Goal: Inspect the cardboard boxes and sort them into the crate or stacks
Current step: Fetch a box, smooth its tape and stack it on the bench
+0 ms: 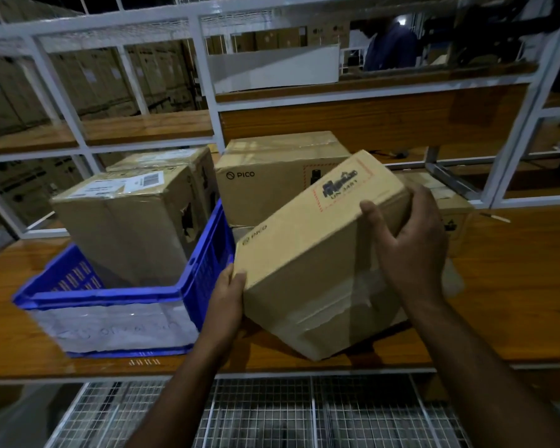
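Both hands, left hand and right hand, grasp a smooth rectangular cardboard box, tilted, long axis toward one o'clock.

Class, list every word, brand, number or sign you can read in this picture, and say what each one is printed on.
"PICO": side of the held box, tilted between the left hand and right hand.
"UN 3481", only roughly legible: red-framed mark on the held box.
"PICO": front of the rear box.
Shipping label with barcode on the box in the crate: too small to read.
Writing on the crate's front: too faint.
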The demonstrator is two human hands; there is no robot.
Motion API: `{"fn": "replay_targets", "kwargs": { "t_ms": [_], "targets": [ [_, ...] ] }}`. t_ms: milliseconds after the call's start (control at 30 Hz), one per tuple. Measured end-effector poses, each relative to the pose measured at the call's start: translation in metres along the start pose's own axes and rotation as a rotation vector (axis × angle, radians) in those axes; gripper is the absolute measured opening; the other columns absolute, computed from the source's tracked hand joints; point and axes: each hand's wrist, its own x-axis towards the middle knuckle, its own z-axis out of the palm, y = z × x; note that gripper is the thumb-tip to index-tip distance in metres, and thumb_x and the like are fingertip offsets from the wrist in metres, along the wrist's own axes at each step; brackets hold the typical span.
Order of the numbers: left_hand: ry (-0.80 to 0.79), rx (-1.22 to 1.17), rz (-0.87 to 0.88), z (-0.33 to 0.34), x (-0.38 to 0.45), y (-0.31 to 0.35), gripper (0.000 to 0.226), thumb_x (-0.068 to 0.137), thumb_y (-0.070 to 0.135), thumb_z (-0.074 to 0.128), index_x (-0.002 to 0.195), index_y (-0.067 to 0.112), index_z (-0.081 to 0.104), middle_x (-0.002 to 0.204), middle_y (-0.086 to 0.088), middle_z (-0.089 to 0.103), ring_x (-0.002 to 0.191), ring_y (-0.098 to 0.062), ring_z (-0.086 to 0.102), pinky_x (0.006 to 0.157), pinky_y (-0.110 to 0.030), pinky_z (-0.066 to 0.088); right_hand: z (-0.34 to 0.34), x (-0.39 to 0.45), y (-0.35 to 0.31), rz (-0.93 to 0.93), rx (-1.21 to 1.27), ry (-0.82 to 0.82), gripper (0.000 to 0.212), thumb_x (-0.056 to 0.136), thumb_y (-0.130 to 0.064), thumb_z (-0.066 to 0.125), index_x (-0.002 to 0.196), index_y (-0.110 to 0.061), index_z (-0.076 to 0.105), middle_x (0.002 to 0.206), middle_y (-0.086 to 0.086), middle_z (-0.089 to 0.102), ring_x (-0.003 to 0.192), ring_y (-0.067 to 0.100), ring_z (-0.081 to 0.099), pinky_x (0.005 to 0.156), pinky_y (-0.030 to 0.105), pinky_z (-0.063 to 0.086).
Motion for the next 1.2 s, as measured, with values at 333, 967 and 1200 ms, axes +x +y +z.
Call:
{"fn": "replay_targets", "kwargs": {
  "t_ms": [333,967,1200],
  "targets": [
    [-0.03,0.204,-0.047,-0.001,0.012,-0.031,0.052,0.098,0.065,0.029,0.126,0.033,0.058,0.13,-0.002,0.063,0.116,-0.016,0.06,0.101,-0.05,0.051,0.03,-0.001,-0.059,-0.426,-0.251,-0.315,0.062,0.093,-0.048,0.06,0.145,-0.017,0.047,0.145,0.001,0.054,0.135,0.017,0.046,0.111,0.034,0.026],
    [0.167,0.601,0.95,0.009,-0.002,0.056,0.069,0.098,0.041,0.053,0.157,0.014,0.03,0.166,-0.001,0.026,0.155,-0.013,0.016,0.123,-0.04,0.024,0.038,-0.008,-0.029,-0.4,-0.378,-0.395,0.047,0.098,-0.052,0.044,0.126,-0.02,0.064,0.128,-0.001,0.067,0.126,0.014,0.056,0.119,0.051,0.023],
    [0.172,0.793,0.953,0.019,0.012,0.062,0.043,0.098,0.046,0.057,0.132,0.021,0.063,0.136,0.001,0.064,0.132,-0.011,0.052,0.113,-0.046,0.041,0.043,-0.011,-0.022,-0.396,-0.358,-0.368,0.045,0.098,-0.053,0.048,0.123,-0.02,0.067,0.127,-0.002,0.068,0.126,0.011,0.055,0.112,0.04,0.029]
  ]
}}
